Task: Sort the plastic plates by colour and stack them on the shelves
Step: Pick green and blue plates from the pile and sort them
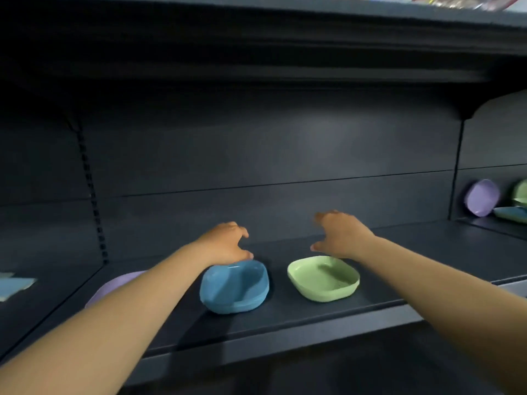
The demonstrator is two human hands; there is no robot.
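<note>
A blue plate (234, 286) and a green plate (323, 277) sit side by side on the dark shelf (285, 317). A purple plate (114, 283) lies to the left, mostly hidden under my left forearm. My left hand (225, 243) hovers just behind the blue plate's far rim, fingers loosely spread, holding nothing. My right hand (340, 235) hovers over the far rim of the green plate, fingers spread, also empty.
On the neighbouring shelf bay at the right lean a purple plate (482, 198), a green plate (520, 192) and a blue plate (510, 213). A pale blue item (14, 285) lies at the far left. Another shelf hangs overhead.
</note>
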